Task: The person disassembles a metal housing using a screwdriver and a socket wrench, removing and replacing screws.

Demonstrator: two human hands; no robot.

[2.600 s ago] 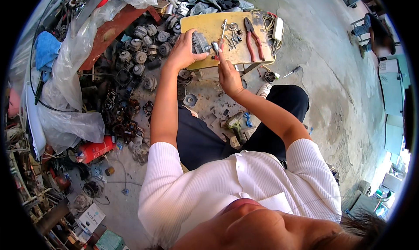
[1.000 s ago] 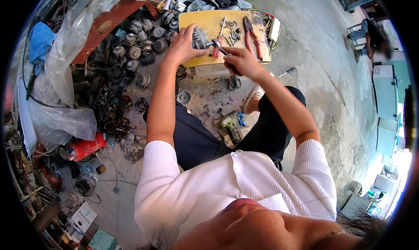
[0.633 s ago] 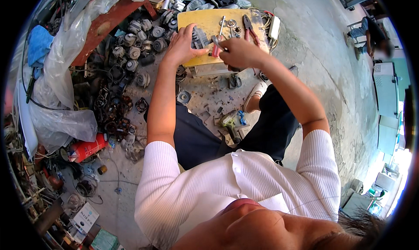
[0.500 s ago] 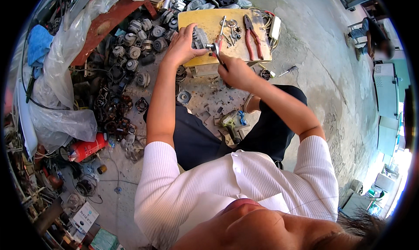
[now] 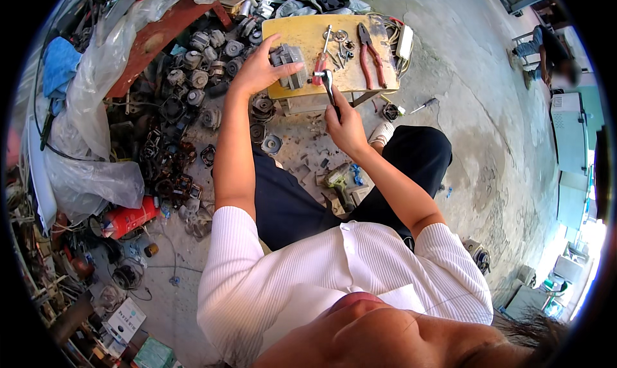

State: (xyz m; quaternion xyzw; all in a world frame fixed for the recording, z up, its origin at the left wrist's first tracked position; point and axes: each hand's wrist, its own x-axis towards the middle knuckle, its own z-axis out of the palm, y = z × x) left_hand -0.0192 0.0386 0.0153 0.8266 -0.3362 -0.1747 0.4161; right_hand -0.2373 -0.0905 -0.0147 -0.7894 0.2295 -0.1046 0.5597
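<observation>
On the yellow-topped small table (image 5: pixel 302 26) sits a grey finned electric motor (image 5: pixel 293 66). My left hand (image 5: pixel 257 71) steadies it, fingers at its far left side and thumb across the near part. In my right hand (image 5: pixel 347 125), closed round the dark handle, is a ratchet wrench (image 5: pixel 329 85). Its head and socket point left toward the motor, with a small gap between them. Right beside the socket lies a red-handled screwdriver (image 5: pixel 321 63). Farther right on the tabletop are red-handled pliers (image 5: pixel 369 56) and several small metal parts (image 5: pixel 347 45).
Many similar motors (image 5: pixel 193 59) are piled on the floor left of the table. Under my legs lies a green power tool (image 5: pixel 339 187). A cable bundle with a white block (image 5: pixel 405 40) is at the table's right edge. Another person (image 5: pixel 546 53) is far right.
The ratchet has come away from the motor's end, and my right hand has drawn back nearer to me. The motor is turned differently, and my left hand's fingers have spread wider.
</observation>
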